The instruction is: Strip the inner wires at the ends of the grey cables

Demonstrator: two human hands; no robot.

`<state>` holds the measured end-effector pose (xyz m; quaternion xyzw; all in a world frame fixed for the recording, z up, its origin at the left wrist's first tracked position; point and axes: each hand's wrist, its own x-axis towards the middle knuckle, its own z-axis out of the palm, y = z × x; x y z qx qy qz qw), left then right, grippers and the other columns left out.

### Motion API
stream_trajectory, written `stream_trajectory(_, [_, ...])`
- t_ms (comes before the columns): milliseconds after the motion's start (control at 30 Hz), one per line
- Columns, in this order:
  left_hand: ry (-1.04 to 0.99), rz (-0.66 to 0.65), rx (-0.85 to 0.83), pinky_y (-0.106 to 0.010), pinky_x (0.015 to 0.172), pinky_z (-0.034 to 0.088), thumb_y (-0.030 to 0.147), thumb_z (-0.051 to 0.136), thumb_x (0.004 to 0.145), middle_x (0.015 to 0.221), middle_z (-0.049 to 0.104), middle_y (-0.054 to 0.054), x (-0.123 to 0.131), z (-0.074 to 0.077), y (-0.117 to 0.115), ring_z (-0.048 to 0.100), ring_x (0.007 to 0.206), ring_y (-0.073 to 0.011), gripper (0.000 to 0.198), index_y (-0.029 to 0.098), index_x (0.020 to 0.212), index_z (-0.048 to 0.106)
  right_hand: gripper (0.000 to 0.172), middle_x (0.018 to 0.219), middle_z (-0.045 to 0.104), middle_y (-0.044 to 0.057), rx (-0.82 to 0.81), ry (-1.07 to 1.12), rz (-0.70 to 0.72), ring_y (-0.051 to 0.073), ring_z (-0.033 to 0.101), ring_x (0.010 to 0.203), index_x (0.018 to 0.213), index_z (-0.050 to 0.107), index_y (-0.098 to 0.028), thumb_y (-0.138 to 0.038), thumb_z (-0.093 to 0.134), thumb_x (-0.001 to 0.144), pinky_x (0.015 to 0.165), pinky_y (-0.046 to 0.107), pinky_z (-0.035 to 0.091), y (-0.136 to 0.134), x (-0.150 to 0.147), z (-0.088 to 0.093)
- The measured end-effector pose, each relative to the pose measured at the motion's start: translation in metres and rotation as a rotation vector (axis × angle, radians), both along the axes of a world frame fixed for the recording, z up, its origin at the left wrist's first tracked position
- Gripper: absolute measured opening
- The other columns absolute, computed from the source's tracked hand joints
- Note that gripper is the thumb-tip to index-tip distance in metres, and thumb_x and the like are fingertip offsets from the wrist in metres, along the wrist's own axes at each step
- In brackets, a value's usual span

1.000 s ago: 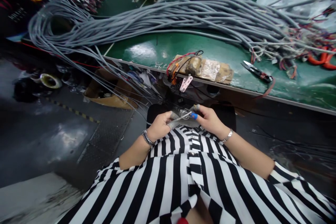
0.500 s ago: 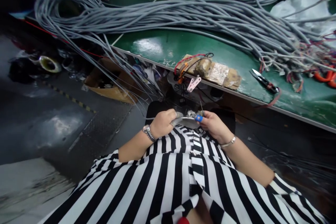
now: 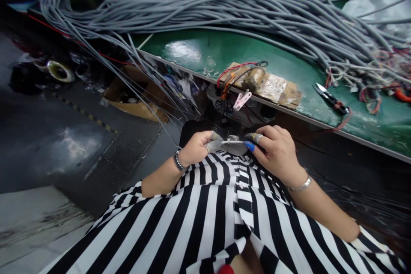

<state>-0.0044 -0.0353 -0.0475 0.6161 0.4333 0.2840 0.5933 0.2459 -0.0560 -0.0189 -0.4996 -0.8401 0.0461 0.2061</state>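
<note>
My left hand [image 3: 201,149], with grey finger covers and a watch on the wrist, pinches a grey cable near its end, low in front of the striped shirt. A thin whitish stretch of the cable end [image 3: 233,141] runs across to the fingertips of my right hand [image 3: 275,150]. That hand is closed on it, a blue cover on the thumb and a grey one on the index finger. Frayed silvery strands [image 3: 232,137] show between the hands.
A thick bundle of grey cables [image 3: 192,8] lies along the green table [image 3: 183,49]. Near its edge are a wooden block [image 3: 276,87] with wires, a pink clip [image 3: 242,100] and snips [image 3: 332,99]. A cardboard box [image 3: 138,109] stands below, on the left.
My right hand has turned and shifted slightly right, its back now raised and its fingers pinching the cable end. The left hand has barely moved. The view has shifted a little.
</note>
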Motion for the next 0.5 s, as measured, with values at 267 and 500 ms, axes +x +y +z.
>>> stream_trajectory(267, [-0.012,-0.036,0.034,-0.023,0.068,0.05,0.035,0.063,0.081,0.074,0.066,-0.003,0.0008,0.0042,-0.002,0.061,0.069,-0.0117,0.023,0.012,0.084,0.064,0.02,0.09,0.063,0.007,0.016,-0.09,0.005,0.019,0.045,0.076,0.077,0.066,-0.019,-0.033,0.055,0.086,0.067,0.036,0.03,0.0009,-0.0079,-0.0025])
stream_trajectory(500, [0.012,-0.027,0.055,-0.023,0.066,0.05,0.036,0.062,0.081,0.074,0.066,-0.003,0.0002,0.0045,-0.0018,0.061,0.067,-0.0114,0.025,0.012,0.083,0.064,0.02,0.088,0.063,0.007,-0.005,-0.04,0.013,0.019,0.045,0.076,0.076,0.065,-0.019,-0.035,0.055,0.086,0.066,0.035,0.03,0.0005,-0.0106,-0.0072])
